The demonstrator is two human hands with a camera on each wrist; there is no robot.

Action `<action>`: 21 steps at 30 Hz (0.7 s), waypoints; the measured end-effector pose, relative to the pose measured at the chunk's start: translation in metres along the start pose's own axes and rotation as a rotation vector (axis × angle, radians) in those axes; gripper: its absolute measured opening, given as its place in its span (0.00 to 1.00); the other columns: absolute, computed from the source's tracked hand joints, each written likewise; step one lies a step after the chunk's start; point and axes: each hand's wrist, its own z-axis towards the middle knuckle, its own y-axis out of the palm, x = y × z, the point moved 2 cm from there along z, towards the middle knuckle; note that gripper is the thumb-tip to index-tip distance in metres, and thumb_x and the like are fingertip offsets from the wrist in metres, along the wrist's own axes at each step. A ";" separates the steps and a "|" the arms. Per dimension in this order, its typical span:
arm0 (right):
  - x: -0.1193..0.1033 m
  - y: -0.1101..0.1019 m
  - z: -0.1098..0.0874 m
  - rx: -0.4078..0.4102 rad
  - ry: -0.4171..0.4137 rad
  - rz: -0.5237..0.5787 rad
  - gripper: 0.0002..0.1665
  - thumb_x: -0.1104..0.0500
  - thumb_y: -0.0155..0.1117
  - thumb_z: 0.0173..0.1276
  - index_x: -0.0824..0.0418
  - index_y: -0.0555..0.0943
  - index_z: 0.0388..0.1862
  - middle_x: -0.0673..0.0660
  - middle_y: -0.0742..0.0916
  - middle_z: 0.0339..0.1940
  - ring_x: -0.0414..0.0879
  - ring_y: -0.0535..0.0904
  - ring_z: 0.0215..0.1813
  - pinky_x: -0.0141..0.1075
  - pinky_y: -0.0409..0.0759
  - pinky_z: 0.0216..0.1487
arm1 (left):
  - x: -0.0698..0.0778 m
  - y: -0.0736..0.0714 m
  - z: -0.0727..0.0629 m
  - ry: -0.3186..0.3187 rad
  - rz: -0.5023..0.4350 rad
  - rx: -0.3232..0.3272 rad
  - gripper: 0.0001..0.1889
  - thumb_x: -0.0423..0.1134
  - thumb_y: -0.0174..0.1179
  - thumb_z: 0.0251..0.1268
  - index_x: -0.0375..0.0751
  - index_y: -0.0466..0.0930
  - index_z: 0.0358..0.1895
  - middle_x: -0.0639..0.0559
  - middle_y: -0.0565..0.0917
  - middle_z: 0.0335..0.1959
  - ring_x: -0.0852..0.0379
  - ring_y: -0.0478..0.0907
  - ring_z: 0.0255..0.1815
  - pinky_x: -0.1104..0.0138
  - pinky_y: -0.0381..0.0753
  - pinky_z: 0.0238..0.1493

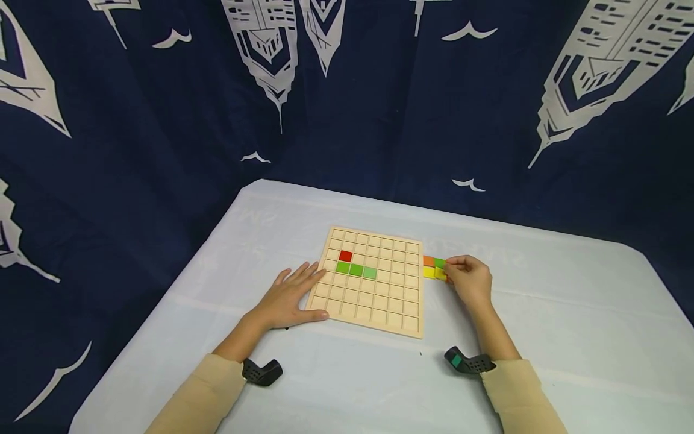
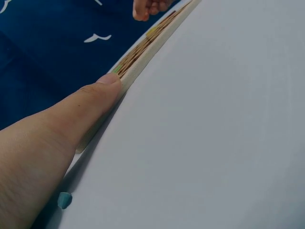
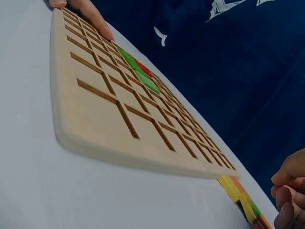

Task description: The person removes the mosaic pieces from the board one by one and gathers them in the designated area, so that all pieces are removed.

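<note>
A square wooden grid board (image 1: 374,313) lies on the table. In its cells sit a red tile (image 1: 345,256) and a row of green tiles (image 1: 355,270). My left hand (image 1: 284,298) rests at the board's left side, fingers spread and straight, its thumb (image 2: 107,86) against the near edge. Just past the right edge lies a small group of coloured tiles, among them an orange tile (image 1: 428,261), a green tile (image 1: 439,263) and a yellow tile (image 1: 429,272). Over the group's right end, my right hand (image 1: 470,280) has bent fingers close together; whether they pinch a tile is hidden.
The white table (image 1: 379,386) extends around the board. Behind it hangs a dark blue curtain (image 1: 390,120) with white building and bird prints. Each wrist wears a black device (image 1: 469,361), near the table surface. A dark speck (image 1: 420,354) lies before the board.
</note>
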 end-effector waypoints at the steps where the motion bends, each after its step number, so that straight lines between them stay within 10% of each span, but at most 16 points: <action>1: -0.001 0.003 0.001 -0.004 -0.002 0.002 0.10 0.64 0.63 0.66 0.71 0.81 0.42 0.56 0.83 0.29 0.38 0.77 0.24 0.25 0.78 0.25 | 0.000 0.000 0.000 -0.003 0.004 -0.002 0.50 0.71 0.56 0.57 0.48 0.53 0.78 0.49 0.51 0.78 0.49 0.42 0.79 0.45 0.40 0.73; 21: -0.026 0.057 0.002 -0.131 -0.109 0.046 0.07 0.63 0.65 0.64 0.68 0.83 0.36 0.53 0.82 0.25 0.39 0.75 0.22 0.27 0.73 0.23 | 0.000 0.000 0.000 -0.001 0.003 0.005 0.49 0.71 0.56 0.57 0.48 0.54 0.78 0.49 0.52 0.78 0.48 0.43 0.79 0.44 0.41 0.73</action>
